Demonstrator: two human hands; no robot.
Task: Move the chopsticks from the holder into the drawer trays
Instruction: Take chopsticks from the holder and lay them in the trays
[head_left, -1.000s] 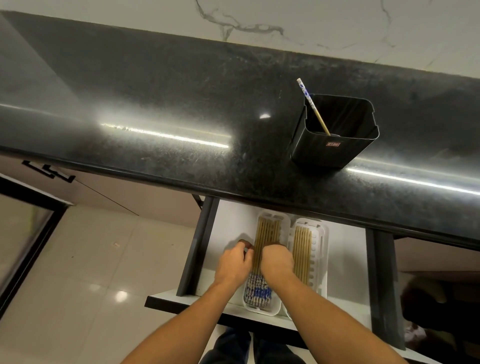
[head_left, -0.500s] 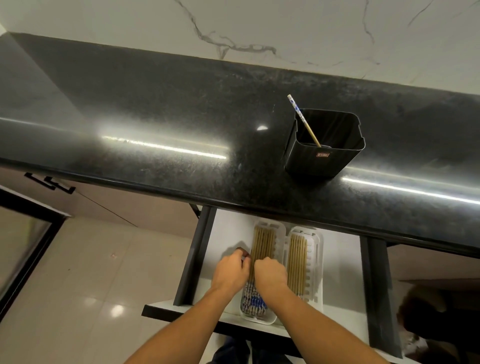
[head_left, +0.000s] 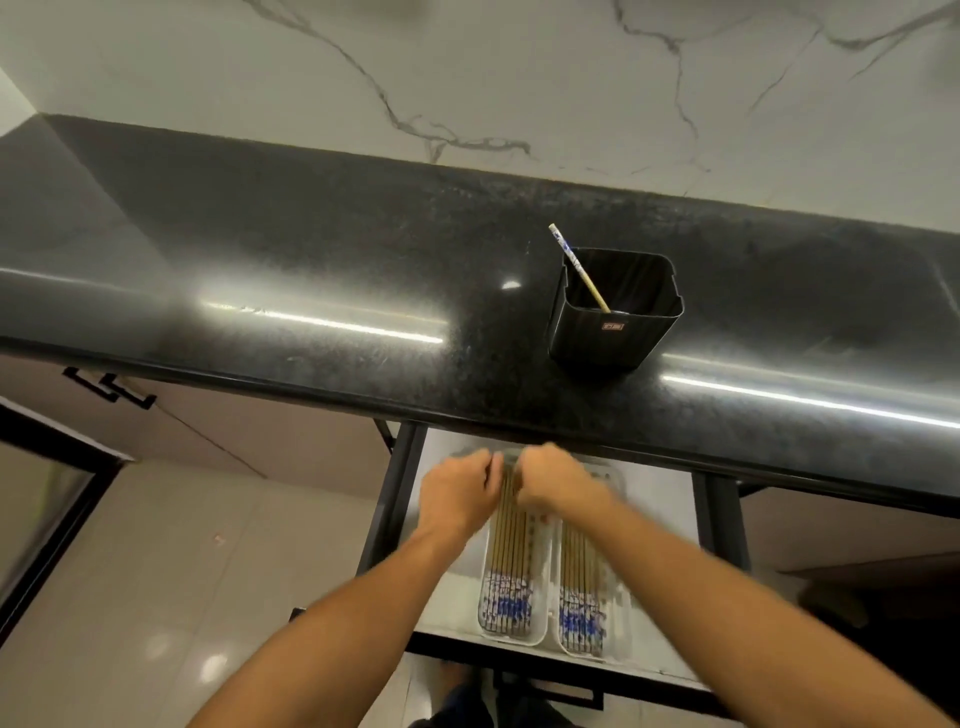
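Note:
A black holder (head_left: 613, 332) stands on the dark countertop (head_left: 311, 249) with one blue-patterned chopstick (head_left: 576, 265) leaning in it. Below the counter an open drawer (head_left: 662, 525) holds two white trays. The left tray (head_left: 543, 603) carries a row of chopsticks (head_left: 511, 551), and so does the right tray (head_left: 625, 608). My left hand (head_left: 457, 493) and my right hand (head_left: 556, 480) flank the far end of the left tray's chopsticks, fingers curled down onto them. Both hands are blurred and the fingertips are hidden.
The counter's front edge (head_left: 519, 421) overhangs the back of the drawer just above my hands. Black drawer rails (head_left: 392, 499) run along both sides. A marble wall (head_left: 467, 78) rises behind the counter, and tiled floor (head_left: 182, 571) lies lower left.
Both hands have slid along the left tray's chopsticks from the middle toward the far end under the counter edge. The view has shifted, so the holder and drawer appear lower in the frame.

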